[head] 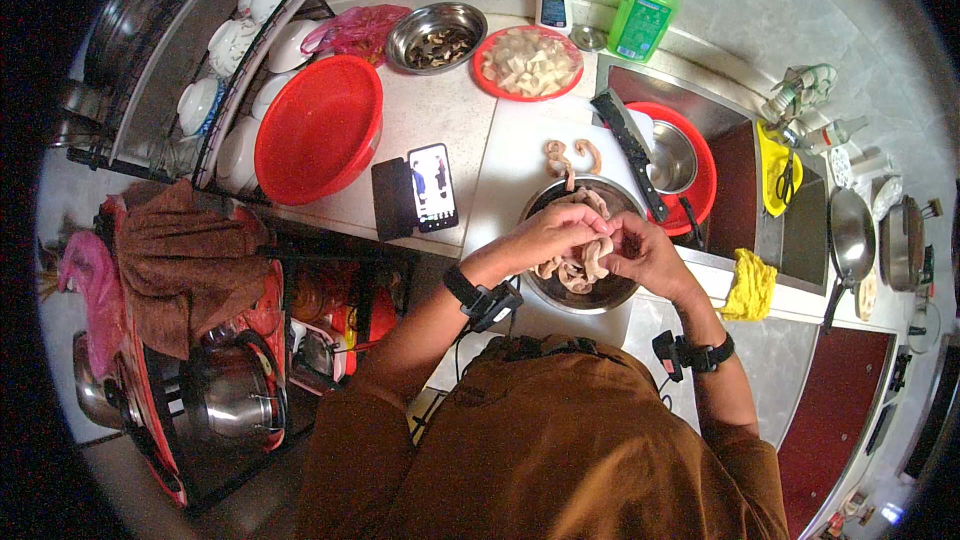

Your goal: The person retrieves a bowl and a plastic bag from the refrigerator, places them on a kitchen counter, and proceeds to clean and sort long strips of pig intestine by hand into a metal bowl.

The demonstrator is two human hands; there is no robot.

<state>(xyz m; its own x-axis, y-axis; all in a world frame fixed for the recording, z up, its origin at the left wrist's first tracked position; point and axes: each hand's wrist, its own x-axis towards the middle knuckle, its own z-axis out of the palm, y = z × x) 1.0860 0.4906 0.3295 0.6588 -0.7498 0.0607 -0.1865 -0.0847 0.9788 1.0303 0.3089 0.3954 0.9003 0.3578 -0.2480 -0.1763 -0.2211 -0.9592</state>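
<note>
Over a stainless steel bowl (585, 305), my left hand (551, 234) and my right hand (646, 251) meet, fingertips pinching a pale, tan strip of food, perhaps intestine (596, 259). More such strips lie in the bowl under my hands. Two curled pieces (589, 156) rest on the white cutting board (517, 142) behind the bowl, one hanging to its rim. Right of the bowl, a black-bladed kitchen knife (634, 154) with a black handle lies slanting beside the red basin at the sink.
A smartphone (433, 187) and a red basin (319, 131) are at left, by a dish rack (255, 75). Behind stand a steel bowl (436, 67), a red plate of cut pale food (527, 64) and a green pump bottle (643, 11). A yellow cloth (750, 285) lies on the sink's front edge.
</note>
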